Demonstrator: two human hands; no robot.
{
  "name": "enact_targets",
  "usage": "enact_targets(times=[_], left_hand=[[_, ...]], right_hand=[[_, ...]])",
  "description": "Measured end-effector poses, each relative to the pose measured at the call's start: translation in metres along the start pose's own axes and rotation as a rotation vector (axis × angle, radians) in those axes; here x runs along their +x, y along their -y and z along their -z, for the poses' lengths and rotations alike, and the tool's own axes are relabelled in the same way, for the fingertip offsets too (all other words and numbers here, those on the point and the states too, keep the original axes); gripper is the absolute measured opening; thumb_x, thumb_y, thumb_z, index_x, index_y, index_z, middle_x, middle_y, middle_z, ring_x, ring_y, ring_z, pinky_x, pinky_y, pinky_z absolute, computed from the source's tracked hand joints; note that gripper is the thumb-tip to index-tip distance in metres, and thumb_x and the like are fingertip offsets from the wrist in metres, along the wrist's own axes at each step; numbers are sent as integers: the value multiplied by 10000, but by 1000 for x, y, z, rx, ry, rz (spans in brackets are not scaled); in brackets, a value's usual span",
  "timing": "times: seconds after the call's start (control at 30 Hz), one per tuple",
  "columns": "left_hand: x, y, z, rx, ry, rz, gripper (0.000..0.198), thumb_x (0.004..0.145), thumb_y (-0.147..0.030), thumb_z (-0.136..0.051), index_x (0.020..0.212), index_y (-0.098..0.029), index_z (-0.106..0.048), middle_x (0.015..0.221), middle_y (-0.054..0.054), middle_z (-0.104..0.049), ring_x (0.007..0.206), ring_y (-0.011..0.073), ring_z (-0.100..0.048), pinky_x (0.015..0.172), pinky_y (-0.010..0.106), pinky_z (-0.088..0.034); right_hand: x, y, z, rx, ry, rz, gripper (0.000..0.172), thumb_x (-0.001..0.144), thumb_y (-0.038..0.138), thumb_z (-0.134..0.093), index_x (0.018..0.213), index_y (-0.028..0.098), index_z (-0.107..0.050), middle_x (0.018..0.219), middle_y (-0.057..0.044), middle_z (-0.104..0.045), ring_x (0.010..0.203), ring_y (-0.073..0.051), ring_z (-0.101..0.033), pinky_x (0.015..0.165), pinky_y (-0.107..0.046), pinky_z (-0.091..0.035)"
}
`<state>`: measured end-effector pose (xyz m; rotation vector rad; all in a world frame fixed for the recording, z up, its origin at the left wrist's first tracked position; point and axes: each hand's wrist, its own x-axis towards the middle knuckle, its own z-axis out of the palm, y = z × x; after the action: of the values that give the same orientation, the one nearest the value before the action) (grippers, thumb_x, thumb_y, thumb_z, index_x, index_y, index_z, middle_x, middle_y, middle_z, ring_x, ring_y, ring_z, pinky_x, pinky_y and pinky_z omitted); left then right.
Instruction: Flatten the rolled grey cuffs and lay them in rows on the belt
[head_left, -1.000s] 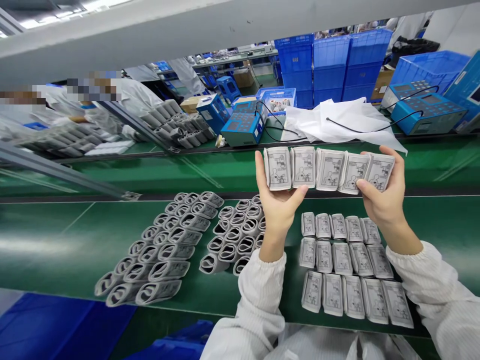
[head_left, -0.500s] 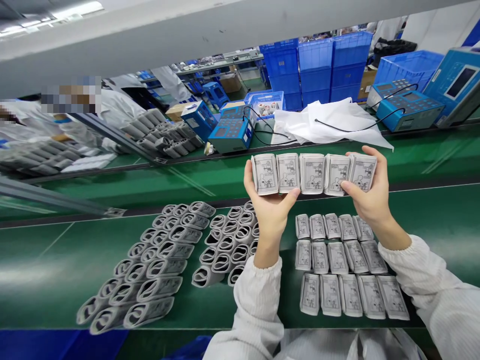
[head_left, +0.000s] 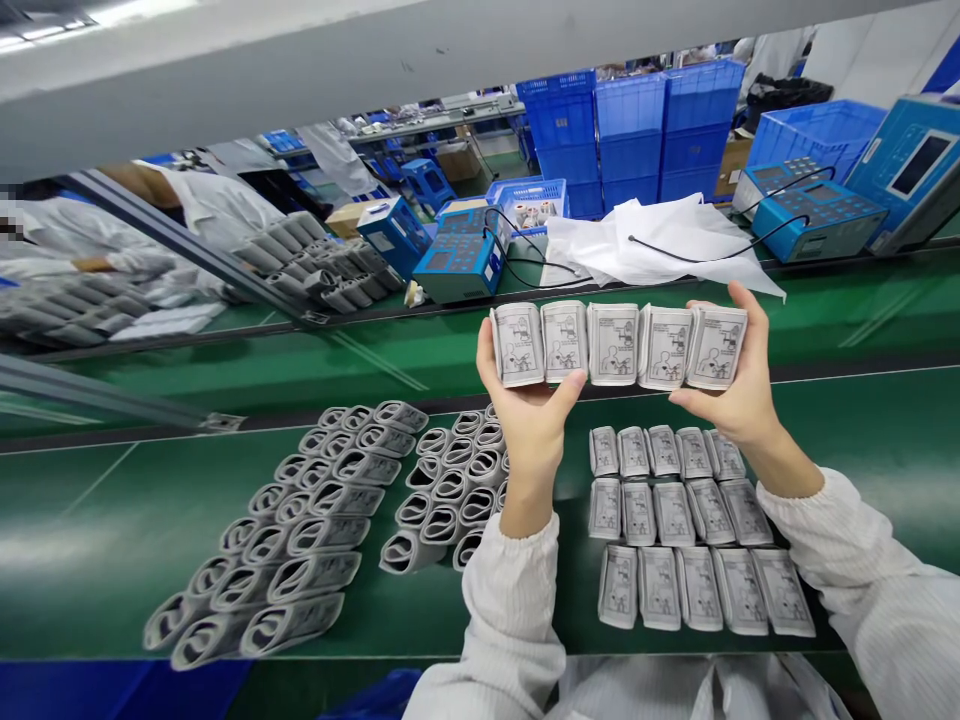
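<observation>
Between left grip [head_left: 531, 428] and right grip [head_left: 741, 400], five grey rolls [head_left: 613, 345], clasped at the row's ends

A row of cuffs [head_left: 613, 345] is being held between the left hand [head_left: 534, 422] and right hand [head_left: 739, 400]. From there, three more rows [head_left: 673, 514] are lying on the table [head_left: 90, 580] at five o'clock, two groups of rolls [head_left: 345, 533] at eight. Behind, crates [head_left: 628, 145] are standing at twelve.
</observation>
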<state>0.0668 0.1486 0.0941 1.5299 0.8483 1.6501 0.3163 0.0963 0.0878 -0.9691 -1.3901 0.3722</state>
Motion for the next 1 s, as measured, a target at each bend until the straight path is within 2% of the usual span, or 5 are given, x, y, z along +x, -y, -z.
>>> enact_targets(times=[0.1,0.33,0.5,0.67,1.0], left_hand=[[1,1,3,-26,7,26,1113,905,-683,-912,1763,-523,-221,1923,76,-304,1702,362,-485,1242,575,-635],[2,2,2,-88,8,55,1094,880,-636,-952,1734,-539,-274,1905,56,-334,1694,351,-494,1267,607,-612],[1,0,3,-74,8,72,1141,866,-660,-956,1747,-505,-248,1904,86,-333,1678,368,-516,1268,602,-615],[1,-1,4,-5,36,36,1113,921,-699,-890,1777,-533,-197,1915,64,-319,1670,346,-529,1221,553,-659],[1,-1,5,-21,30,9,1127,907,-691,-905,1776,-526,-206,1931,67,-269,1699,358,-484,1258,585,-621]], right_hand=[[0,3,0,-30,17,20,1362,686,779,-1014,1758,455,-239,1669,-129,-527,1537,-427,-612,1311,-710,-525],[0,11,0,-96,-30,20,1225,756,757,-977,1726,443,-299,1634,-129,-538,1515,-427,-617,1295,-702,-540],[0,14,0,-97,-38,29,1172,773,731,-974,1713,448,-335,1622,-122,-545,1487,-426,-633,1280,-707,-548],[0,15,2,-94,-25,23,1164,775,764,-959,1703,452,-329,1619,-124,-555,1505,-440,-621,1280,-706,-547],[0,18,1,-89,-14,19,1084,809,741,-939,1673,431,-363,1592,-116,-578,1465,-413,-649,1227,-671,-597]])
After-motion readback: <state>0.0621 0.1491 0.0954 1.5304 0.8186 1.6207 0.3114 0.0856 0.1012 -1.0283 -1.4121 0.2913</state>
